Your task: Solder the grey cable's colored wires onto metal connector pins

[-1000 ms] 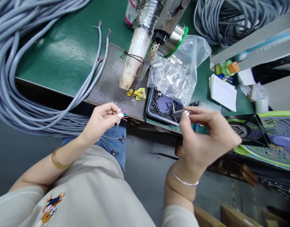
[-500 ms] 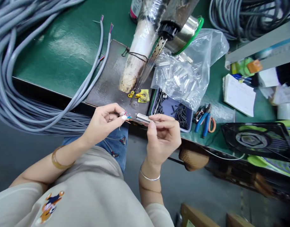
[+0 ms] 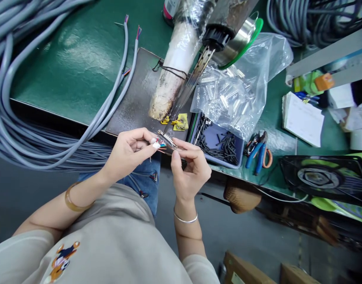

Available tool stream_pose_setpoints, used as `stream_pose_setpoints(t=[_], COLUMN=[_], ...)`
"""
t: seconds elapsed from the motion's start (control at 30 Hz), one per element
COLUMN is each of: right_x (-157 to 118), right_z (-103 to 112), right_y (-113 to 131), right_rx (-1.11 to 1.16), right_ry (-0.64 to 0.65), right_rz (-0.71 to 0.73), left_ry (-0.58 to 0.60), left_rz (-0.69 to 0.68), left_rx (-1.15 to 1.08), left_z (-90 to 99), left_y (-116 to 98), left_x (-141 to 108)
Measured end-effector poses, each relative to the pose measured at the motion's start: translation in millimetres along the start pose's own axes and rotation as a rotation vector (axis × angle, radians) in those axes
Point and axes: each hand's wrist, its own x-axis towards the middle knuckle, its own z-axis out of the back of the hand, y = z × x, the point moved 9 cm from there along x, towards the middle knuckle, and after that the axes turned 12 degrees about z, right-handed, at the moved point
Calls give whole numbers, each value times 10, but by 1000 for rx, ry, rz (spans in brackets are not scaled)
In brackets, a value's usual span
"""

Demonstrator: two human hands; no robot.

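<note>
My left hand (image 3: 130, 152) pinches a bundle of thin coloured wires (image 3: 161, 146), whose red, blue and orange ends stick out past the fingertips. My right hand (image 3: 189, 165) grips one end of a silvery multi-pin connector (image 3: 167, 139) between thumb and fingers. The connector is tilted, its far end close to the wires; whether they touch I cannot tell. Just beyond the connector, the tip of a soldering iron (image 3: 192, 79) points down beside a yellow sponge (image 3: 181, 122). A white, scorched tube (image 3: 169, 75) lies left of the iron.
Grey cables (image 3: 9, 90) loop over the left of the green bench. At right, a blue tray (image 3: 240, 157) holds black sleeves below a plastic bag (image 3: 257, 79) of connectors. Beyond are pliers (image 3: 260, 154), a solder spool (image 3: 238, 43), a paper pad (image 3: 303, 118) and a fan (image 3: 319, 177).
My right hand has moved left with the connector, bringing it up to the wires and tilting it. My left hand stays nearly in place. The view has shifted slightly.
</note>
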Motion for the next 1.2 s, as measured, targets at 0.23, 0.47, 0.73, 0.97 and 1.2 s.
stream_pose_setpoints(t=[0.23,0.47,0.73,0.97,1.2], right_x=[94,153,184,193,208], right_z=[-44,-39,-51,-34,-28], right_y=[94,124,163,178,218], right_rx=[-80,-131,-177,-162,-185], right_ry=[31,39,50,45,65], right_rz=[108,144,191,207,225], left_ry=[-9,-15,-28,-31,-45], left_rz=[23,-5,6,-28,-19], left_rx=[-26,-18,-39,-15,6], left_z=[-1,-4,-15,-14,-1], left_y=[21,-10,-27,-82,-103], left_x=[66,76,90,74,54])
